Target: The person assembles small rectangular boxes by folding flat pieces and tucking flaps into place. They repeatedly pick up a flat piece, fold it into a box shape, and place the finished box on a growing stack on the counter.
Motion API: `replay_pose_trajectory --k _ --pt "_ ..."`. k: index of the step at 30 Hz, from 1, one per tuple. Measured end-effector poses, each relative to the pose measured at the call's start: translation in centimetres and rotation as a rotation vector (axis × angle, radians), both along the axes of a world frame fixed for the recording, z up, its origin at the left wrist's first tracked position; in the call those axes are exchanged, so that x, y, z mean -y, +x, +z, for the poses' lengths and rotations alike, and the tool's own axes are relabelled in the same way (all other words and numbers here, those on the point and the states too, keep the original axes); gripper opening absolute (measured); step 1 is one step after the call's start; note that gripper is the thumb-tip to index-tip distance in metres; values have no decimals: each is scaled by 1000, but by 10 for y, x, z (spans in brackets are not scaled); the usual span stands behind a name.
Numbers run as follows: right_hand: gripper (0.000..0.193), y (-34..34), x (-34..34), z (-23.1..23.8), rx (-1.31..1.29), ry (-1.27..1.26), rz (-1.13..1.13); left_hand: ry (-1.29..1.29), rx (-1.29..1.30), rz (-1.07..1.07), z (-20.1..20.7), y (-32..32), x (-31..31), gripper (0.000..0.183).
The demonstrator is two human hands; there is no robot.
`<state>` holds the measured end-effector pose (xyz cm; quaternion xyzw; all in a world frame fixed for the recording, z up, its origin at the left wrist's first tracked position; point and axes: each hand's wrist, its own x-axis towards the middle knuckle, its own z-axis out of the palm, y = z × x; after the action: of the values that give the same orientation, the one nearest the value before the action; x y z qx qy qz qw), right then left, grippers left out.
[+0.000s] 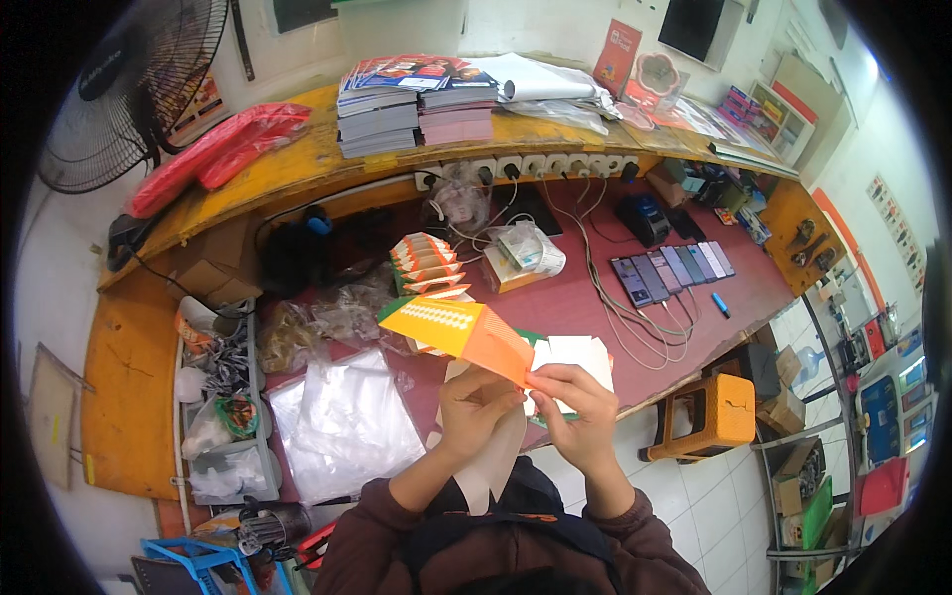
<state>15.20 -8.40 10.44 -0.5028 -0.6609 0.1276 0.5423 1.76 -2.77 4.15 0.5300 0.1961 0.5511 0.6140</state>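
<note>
Both my hands pinch the near end of a yellow and orange folded paper carton (461,332), held up over the table's front edge. My left hand (474,412) closes its fingers on the lower left corner. My right hand (577,409) grips the orange end between thumb and fingers. Behind it stands a row of similar folded cartons (428,263), nested together. White-backed flat carton blanks (577,359) lie just beyond my right hand. Another pale blank (493,461) hangs below my left hand, over my lap; its upper part is hidden by the hands.
Clear plastic bags (347,421) lie at the left, beside a grey divided bin (233,446). Several phones (669,273) with cables and a blue marker (720,304) are on the right. A shelf holds paper stacks (416,114). An orange stool (704,416) stands to the right.
</note>
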Motion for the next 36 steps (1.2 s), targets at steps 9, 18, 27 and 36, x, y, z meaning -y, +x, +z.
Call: replay_pose_trajectory --k 9,18,27,36 --pt "72 -35 8 -19 93 -281 267 370 -29 612 -12 3 -14 25" --pt "19 3 -19 -32 -167 -493 -87 840 -569 393 -2 -12 -1 29" --pt "11 -12 -25 -32 118 126 -36 -302 -114 172 -9 -9 -9 7" --pt "8 -11 -26 -32 -237 -77 -58 -255 -122 -18 4 -17 0 12"
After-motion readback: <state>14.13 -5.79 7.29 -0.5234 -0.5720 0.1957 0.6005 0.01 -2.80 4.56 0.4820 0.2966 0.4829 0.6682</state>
